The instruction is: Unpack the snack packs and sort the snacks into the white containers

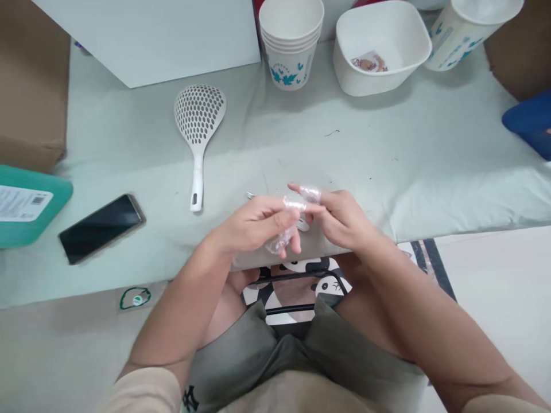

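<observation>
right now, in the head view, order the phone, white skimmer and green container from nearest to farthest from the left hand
From the left hand:
1. White skimmer, just to its left and farther forward
2. Phone, farther left
3. Green container, at the far left edge

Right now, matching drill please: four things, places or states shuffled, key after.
1. Phone
2. Skimmer
3. Paper cups
4. Clear plastic

A. Nested, beside the white tub
B. At the fingers of the left hand and right hand
C. Lying flat near the green container
D. White, full of holes

Pairs: 1-C, 2-D, 3-A, 4-B
</observation>
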`<action>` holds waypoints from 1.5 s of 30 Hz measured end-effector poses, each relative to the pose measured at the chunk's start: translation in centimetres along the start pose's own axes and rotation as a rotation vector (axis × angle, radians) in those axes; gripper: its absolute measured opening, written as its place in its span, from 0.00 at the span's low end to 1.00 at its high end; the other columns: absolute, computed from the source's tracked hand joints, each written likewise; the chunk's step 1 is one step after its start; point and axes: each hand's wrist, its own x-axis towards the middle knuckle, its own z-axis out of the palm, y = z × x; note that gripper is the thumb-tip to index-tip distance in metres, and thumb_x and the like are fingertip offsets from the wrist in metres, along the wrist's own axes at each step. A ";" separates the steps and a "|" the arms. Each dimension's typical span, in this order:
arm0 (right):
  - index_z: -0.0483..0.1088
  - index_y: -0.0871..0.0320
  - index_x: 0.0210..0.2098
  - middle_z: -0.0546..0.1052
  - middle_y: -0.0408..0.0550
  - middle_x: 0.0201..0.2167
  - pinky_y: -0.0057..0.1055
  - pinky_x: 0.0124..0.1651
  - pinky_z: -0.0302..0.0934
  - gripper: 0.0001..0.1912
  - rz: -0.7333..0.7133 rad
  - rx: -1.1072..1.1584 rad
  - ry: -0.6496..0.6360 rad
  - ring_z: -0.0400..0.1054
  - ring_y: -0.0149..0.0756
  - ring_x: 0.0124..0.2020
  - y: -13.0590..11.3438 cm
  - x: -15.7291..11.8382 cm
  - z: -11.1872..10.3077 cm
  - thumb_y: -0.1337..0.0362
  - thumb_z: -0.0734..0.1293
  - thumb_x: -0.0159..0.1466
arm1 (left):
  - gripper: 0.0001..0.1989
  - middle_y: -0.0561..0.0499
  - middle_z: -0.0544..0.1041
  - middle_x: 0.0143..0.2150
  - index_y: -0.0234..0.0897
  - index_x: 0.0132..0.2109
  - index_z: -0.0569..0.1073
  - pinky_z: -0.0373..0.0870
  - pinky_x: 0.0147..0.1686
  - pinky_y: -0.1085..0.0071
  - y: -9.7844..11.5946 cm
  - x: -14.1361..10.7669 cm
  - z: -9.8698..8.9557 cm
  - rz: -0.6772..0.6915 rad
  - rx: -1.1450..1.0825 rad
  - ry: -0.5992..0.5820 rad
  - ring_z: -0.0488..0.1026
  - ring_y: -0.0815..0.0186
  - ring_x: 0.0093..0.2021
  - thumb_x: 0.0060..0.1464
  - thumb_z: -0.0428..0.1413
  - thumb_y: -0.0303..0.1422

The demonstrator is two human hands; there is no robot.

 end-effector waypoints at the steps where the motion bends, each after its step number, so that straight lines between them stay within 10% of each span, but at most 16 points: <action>1: 0.81 0.60 0.39 0.73 0.42 0.21 0.30 0.33 0.59 0.21 -0.005 -0.004 -0.032 0.65 0.30 0.24 -0.1 0.1 0.1 0.67 0.56 0.61 | 0.33 0.49 0.81 0.24 0.36 0.59 0.81 0.72 0.21 0.75 -0.1 0.1 0.0 -0.018 -0.003 0.045 0.73 0.71 0.18 0.63 0.55 0.59; 4: 0.71 0.58 0.24 0.74 0.43 0.21 0.30 0.32 0.58 0.14 -0.009 0.063 -0.117 0.66 0.30 0.24 -0.5 0.2 0.3 0.67 0.56 0.60 | 0.42 0.49 0.80 0.25 0.32 0.66 0.74 0.69 0.18 0.77 -0.5 0.4 -0.4 -0.060 -0.020 0.102 0.72 0.70 0.19 0.63 0.50 0.62; 10: 0.69 0.57 0.25 0.75 0.43 0.23 0.29 0.32 0.62 0.13 0.051 0.353 -0.219 0.66 0.29 0.25 -1.0 0.2 0.4 0.66 0.57 0.62 | 0.35 0.46 0.84 0.36 0.34 0.67 0.71 0.71 0.18 0.78 -1.8 0.9 -1.5 -0.089 0.002 0.059 0.78 0.67 0.28 0.64 0.53 0.54; 16: 0.76 0.59 0.49 0.75 0.41 0.23 0.30 0.30 0.62 0.21 0.137 0.539 -0.221 0.64 0.31 0.24 -1.0 0.0 0.9 0.65 0.57 0.63 | 0.16 0.52 0.81 0.29 0.35 0.54 0.78 0.64 0.16 0.80 -1.3 1.0 -1.2 -0.188 0.190 0.078 0.69 0.75 0.19 0.65 0.57 0.39; 21: 0.70 0.58 0.65 0.76 0.38 0.22 0.31 0.33 0.62 0.32 0.191 0.343 -0.141 0.65 0.32 0.24 -0.9 0.1 1.1 0.67 0.56 0.62 | 0.17 0.54 0.78 0.24 0.36 0.39 0.80 0.57 0.14 0.79 -0.7 1.3 -0.6 -0.235 0.271 0.045 0.62 0.76 0.14 0.68 0.52 0.40; 28: 0.78 0.57 0.50 0.76 0.41 0.21 0.35 0.36 0.61 0.24 0.192 -0.041 -0.016 0.68 0.37 0.26 -0.6 0.4 0.9 0.66 0.57 0.60 | 0.27 0.53 0.71 0.20 0.35 0.24 0.75 0.62 0.22 0.75 -1.7 1.4 -1.2 -0.063 0.291 0.111 0.64 0.74 0.18 0.65 0.55 0.51; 34: 0.68 0.55 0.21 0.73 0.43 0.20 0.33 0.33 0.59 0.11 0.229 0.126 0.005 0.66 0.33 0.26 -0.7 0.4 1.0 0.66 0.59 0.57 | 0.25 0.45 0.74 0.46 0.43 0.53 0.84 0.77 0.48 0.65 -3.4 1.8 -1.4 0.293 0.361 0.251 0.74 0.62 0.48 0.62 0.56 0.54; 38: 0.68 0.56 0.22 0.72 0.43 0.20 0.30 0.28 0.57 0.09 0.295 0.510 -0.071 0.63 0.30 0.22 -0.9 0.6 1.1 0.63 0.60 0.56 | 0.20 0.43 0.65 0.68 0.48 0.57 0.82 0.71 0.64 0.58 -4.1 2.0 -1.1 0.286 0.527 0.344 0.63 0.54 0.70 0.60 0.62 0.44; 45: 0.70 0.57 0.27 0.71 0.43 0.21 0.30 0.25 0.55 0.12 0.261 0.719 -0.223 0.60 0.30 0.21 -0.3 0.6 1.3 0.57 0.60 0.59 | 0.17 0.44 0.85 0.50 0.39 0.55 0.82 0.76 0.51 0.67 -3.3 2.2 -0.9 0.331 0.440 0.290 0.81 0.62 0.47 0.61 0.63 0.40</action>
